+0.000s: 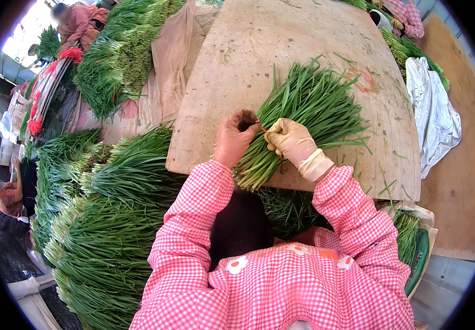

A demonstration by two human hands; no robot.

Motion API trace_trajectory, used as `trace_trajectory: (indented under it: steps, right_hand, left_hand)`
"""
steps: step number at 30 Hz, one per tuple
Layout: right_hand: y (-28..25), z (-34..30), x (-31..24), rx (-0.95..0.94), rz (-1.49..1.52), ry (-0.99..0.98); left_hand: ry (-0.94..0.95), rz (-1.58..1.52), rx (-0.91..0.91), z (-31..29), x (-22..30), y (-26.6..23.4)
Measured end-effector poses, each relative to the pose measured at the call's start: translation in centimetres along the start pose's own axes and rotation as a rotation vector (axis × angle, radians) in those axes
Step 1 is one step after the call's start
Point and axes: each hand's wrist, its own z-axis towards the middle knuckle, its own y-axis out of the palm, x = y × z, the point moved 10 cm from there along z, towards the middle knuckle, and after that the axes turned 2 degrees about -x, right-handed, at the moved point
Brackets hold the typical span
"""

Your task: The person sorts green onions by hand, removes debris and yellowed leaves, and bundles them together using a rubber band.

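A bundle of green garlic chives [317, 104] lies slantwise at the near edge of the wooden board [243, 60]. Its pale cut ends point toward me and the leaves fan out to the far right. My left hand [234, 137] pinches a thin red tie [261, 127] at the stem side of the bundle. Closed on the other part of that tie is my right hand [293, 144], in a cream glove, resting against the stems. Part of the tie shows below the right fingers; the rest of its loop is hidden.
Large stacks of tied chives [116, 236] fill the left side, with more at the back left [122, 60]. Loose red ties [363, 80] lie on the board. A white sack [430, 113] hangs at the right. Other people [80, 25] are at the far left and far right.
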Motion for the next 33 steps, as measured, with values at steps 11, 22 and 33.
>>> trace_trajectory:
  steps: [11, 22, 33]
  right_hand:
    - [-0.2, -0.4, 0.0, 0.027, -0.025, 0.063]
    - [0.3, -1.0, -0.3, -0.003, 0.112, 0.051]
    - [0.8, -2.0, -0.6, 0.210, 0.284, -0.274]
  left_hand:
    - [0.127, 0.159, 0.060, -1.3, 1.8, 0.6]
    - [0.278, 0.433, 0.103, -2.8, 3.3, 1.5]
    - [0.374, 0.588, 0.138, -3.7, 3.9, 2.3]
